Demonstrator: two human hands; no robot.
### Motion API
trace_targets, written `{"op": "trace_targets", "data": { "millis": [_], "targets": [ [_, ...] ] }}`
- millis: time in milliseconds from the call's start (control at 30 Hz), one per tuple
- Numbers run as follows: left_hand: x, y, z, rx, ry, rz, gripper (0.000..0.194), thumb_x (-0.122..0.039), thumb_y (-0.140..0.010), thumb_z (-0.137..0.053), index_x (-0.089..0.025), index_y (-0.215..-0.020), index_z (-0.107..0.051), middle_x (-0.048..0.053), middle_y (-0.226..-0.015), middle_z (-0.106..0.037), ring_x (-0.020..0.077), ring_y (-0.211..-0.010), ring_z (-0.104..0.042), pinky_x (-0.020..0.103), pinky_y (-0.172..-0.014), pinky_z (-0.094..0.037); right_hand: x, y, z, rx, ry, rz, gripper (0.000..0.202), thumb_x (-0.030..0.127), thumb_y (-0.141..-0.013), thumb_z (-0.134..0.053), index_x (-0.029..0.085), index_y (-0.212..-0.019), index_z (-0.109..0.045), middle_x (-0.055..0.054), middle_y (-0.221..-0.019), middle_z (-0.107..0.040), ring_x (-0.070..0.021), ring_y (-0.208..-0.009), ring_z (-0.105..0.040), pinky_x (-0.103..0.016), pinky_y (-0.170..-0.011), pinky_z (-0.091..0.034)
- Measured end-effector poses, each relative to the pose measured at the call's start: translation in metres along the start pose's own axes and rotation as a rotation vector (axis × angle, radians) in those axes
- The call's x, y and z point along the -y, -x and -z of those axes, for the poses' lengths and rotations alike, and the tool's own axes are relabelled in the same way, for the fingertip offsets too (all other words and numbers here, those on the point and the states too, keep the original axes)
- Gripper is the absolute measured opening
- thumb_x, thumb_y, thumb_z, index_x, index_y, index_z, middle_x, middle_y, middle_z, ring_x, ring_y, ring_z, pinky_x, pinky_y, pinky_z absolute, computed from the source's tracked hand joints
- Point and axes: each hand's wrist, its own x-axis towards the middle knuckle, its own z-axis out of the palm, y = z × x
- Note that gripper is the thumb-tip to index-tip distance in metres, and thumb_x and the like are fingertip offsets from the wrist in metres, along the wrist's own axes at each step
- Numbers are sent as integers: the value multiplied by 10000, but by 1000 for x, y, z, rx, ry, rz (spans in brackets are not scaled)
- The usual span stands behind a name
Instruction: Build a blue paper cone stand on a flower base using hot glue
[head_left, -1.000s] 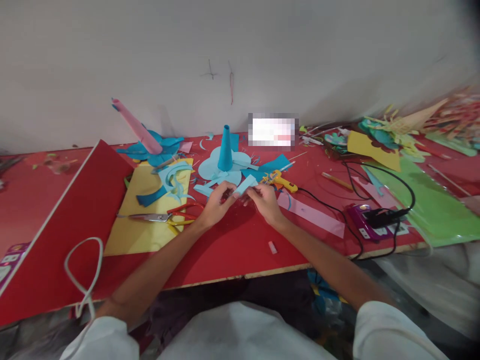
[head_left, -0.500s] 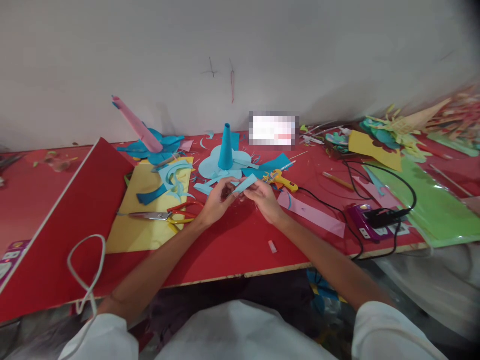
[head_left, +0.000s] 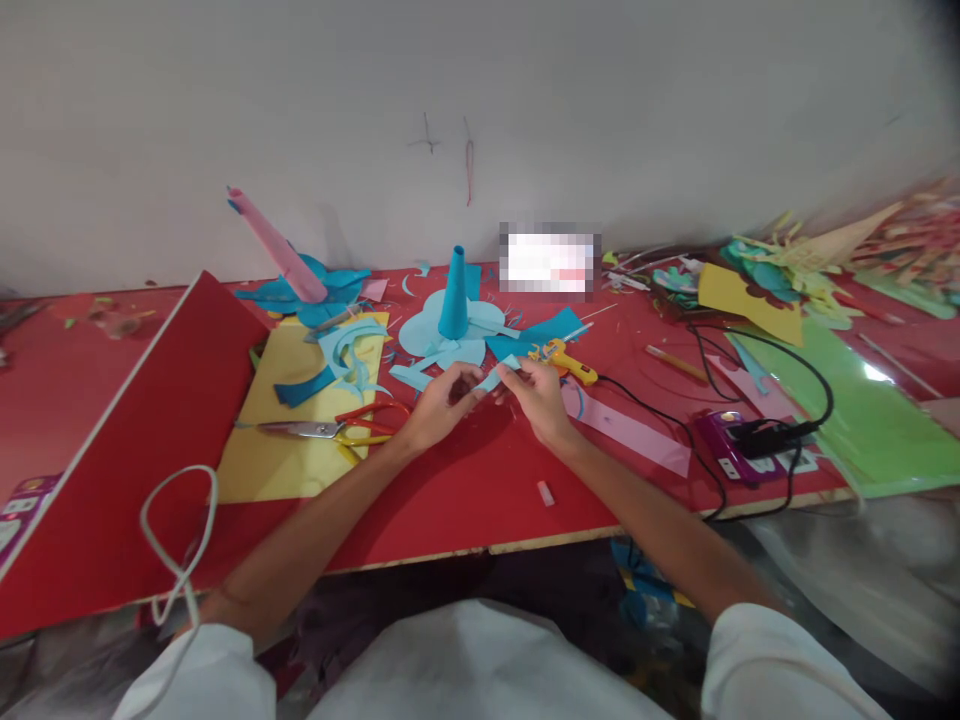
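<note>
Between both hands is a light blue paper strip (head_left: 492,379). My left hand (head_left: 444,405) pinches its lower left end, and my right hand (head_left: 541,400) grips the upper right end with the thumb on top. Just beyond the hands, a darker blue paper cone (head_left: 454,300) stands upright on a light blue flower-shaped paper base (head_left: 415,328). Light blue strips lie on and beside this base. A yellow glue gun (head_left: 571,364) rests right of my right hand. Scissors (head_left: 311,430) with red and yellow handles lie left of my left hand.
Yellow paper (head_left: 259,455) with blue scraps lies left, beside a raised red board (head_left: 161,420). A pink paper cone (head_left: 277,245) leans behind. To the right are a pink strip (head_left: 630,432), a purple power box (head_left: 724,440) with black cables, and a green sheet (head_left: 870,410).
My right thumb has shifted over the strip's upper end, and less of the strip shows. Both hands stay in nearly the same place.
</note>
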Motion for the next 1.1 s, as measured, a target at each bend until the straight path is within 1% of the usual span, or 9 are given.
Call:
{"op": "trace_targets", "data": {
  "millis": [233, 500, 633, 733, 800, 867, 933, 1033, 1100],
  "targets": [
    [-1, -1, 1, 32, -76, 24, 363, -537, -937, -643, -182, -898, -581, -10, -773, -567, 124, -685, -513, 256, -650, -432, 9, -1, 0, -29, 14, 11, 432, 620, -818, -778, 218, -720, -653, 13, -605, -643, -158, -539, -642, -281, -507, -581],
    [0, -1, 2, 25, -114, 12, 308, -486, -940, -633, -188, -879, -584, -1, -770, -566, 134, -696, -512, 255, -646, -430, 9, -1, 2, -46, 67, 30, 423, 606, -845, -763, 231, -735, -602, 31, -622, -605, -151, -545, -616, -275, -509, -534],
    [-2, 0, 1, 46, -95, 14, 292, -472, -948, -622, -189, -887, -584, -2, -767, -566, 136, -693, -515, 262, -650, -434, 12, 1, 6, -95, 250, 139, 446, 608, -905, -705, 226, -712, -579, 38, -593, -512, -134, -552, -519, -277, -535, -446],
    [-3, 0, 1, 40, -108, 24, 291, -469, -949, -619, -188, -884, -582, -9, -750, -561, 130, -681, -509, 258, -646, -423, 21, 2, 12, -180, 354, 229, 371, 583, -953, -663, 215, -913, -691, 22, -685, -568, -133, -604, -496, -285, -583, -413],
    [-3, 0, 2, 24, -125, 19, 289, -464, -952, -615, -187, -877, -581, -14, -740, -558, 126, -679, -504, 255, -647, -412, 28, 1, 21, -314, 378, 303, 388, 592, -985, -608, 223, -1059, -701, 0, -770, -619, -143, -643, -526, -288, -614, -430],
    [-3, 0, 2, 10, -148, 4, 280, -453, -953, -610, -186, -876, -584, -18, -734, -555, 125, -684, -502, 255, -656, -406, 33, -3, 32, -474, 387, 378, 433, 628, -1008, -536, 227, -929, -677, -18, -762, -617, -153, -663, -552, -289, -620, -447],
    [-2, -1, 3, -3, -166, -7, 269, -442, -951, -610, -184, -875, -586, -22, -730, -551, 124, -684, -498, 259, -667, -404, 36, -8, 43, -534, 349, 381, 514, 662, -1009, -509, 232, -742, -602, 4, -639, -528, -144, -586, -513, -284, -569, -431],
    [-1, -1, 3, -17, -168, -3, 261, -435, -944, -616, -183, -887, -585, -28, -727, -544, 121, -673, -495, 262, -677, -412, 34, -14, 52, -521, 279, 355, 601, 659, -1019, -501, 236, -592, -485, 43, -516, -382, -117, -474, -411, -275, -509, -382],
    [-1, -1, 4, -21, -165, -5, 269, -445, -944, -617, -183, -892, -586, -29, -729, -543, 119, -665, -490, 260, -675, -417, 33, -16, 52, -463, 260, 359, 589, 644, -1023, -513, 231, -604, -502, 44, -519, -396, -111, -476, -413, -273, -524, -397]
  ]
}}
